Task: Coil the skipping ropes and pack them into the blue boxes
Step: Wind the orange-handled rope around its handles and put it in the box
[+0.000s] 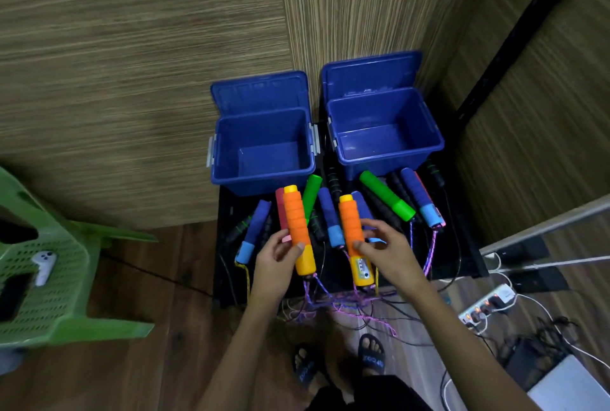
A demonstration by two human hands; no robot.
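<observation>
The left hand (280,250) held one orange handle (298,232) in a thumb-and-finger grip at its lower part. The right hand (384,250) held the matching orange handle (351,235) the same way, fingertips pinching its foam sleeve. Both handles stood side by side, raised above the heap of other rope handles (386,201) on the low black stand (462,245), probably so that the pair could be brought together before coiling. Their pink-and-purple cord (333,303) hung from the near ends and trailed over the stand's near edge to the floor, tangled with other cords there; it was not yet coiled.

Two blue boxes sat at the far edge of the stand, the left box (264,150) and the right box (386,133), lids up against the wall, nothing visible inside. Room above the boxes appeared free. The loose cords near the feet looked liable to snag. A green plastic chair (49,278) stood well apart on the left; a power strip (488,306) lay on the right.
</observation>
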